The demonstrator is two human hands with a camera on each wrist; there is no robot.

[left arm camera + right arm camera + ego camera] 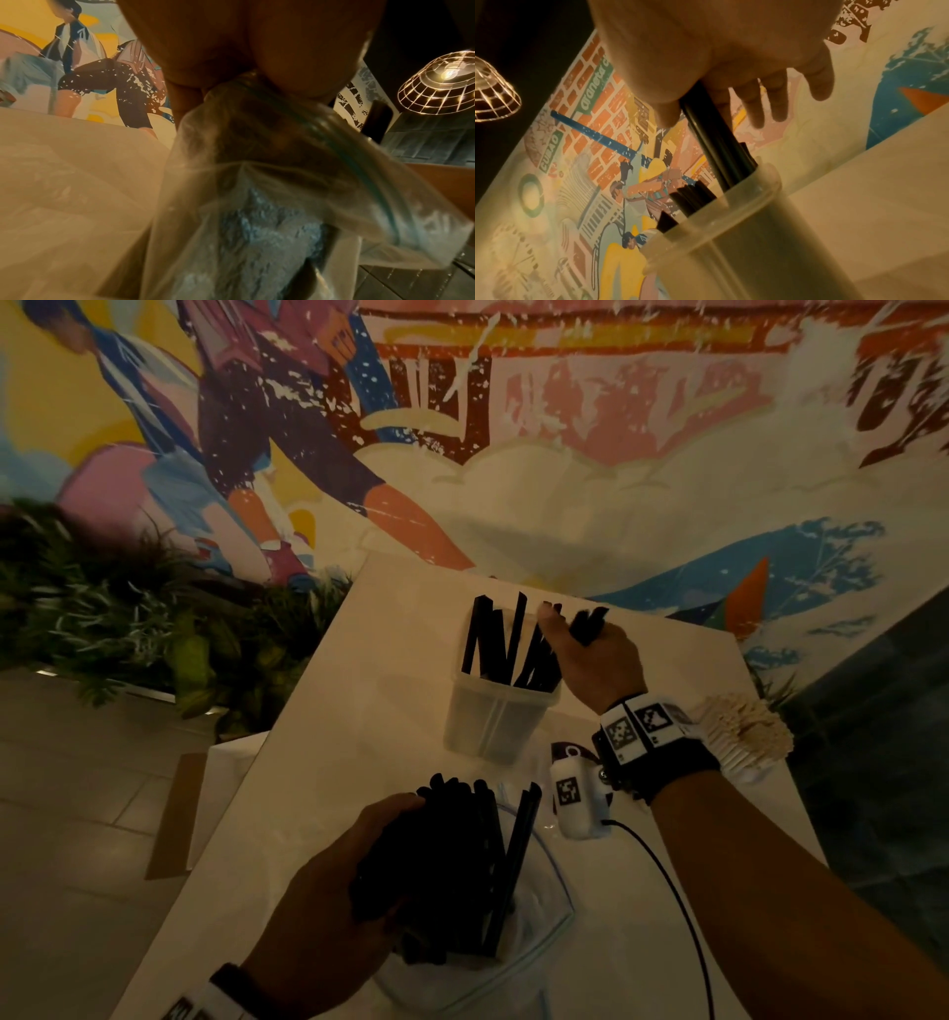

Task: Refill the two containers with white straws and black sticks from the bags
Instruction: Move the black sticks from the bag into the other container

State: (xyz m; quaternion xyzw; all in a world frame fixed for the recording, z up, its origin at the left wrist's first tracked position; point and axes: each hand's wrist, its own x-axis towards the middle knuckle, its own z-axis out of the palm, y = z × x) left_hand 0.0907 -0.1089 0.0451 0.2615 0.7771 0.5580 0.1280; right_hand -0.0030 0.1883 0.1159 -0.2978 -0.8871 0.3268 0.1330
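Observation:
A translucent container stands mid-table with several black sticks leaning in it. My right hand grips a bunch of black sticks whose lower ends reach inside the container. Nearer to me, my left hand holds a clear plastic bag around a thick bundle of black sticks. The left wrist view shows the bag hanging crumpled below my palm. A second container packed with white straws stands at the right, partly hidden by my right wrist.
The white table is tilted in view, with its left edge over a tiled floor. Green plants line the painted mural wall. A black cable runs from my right wrist camera across the table.

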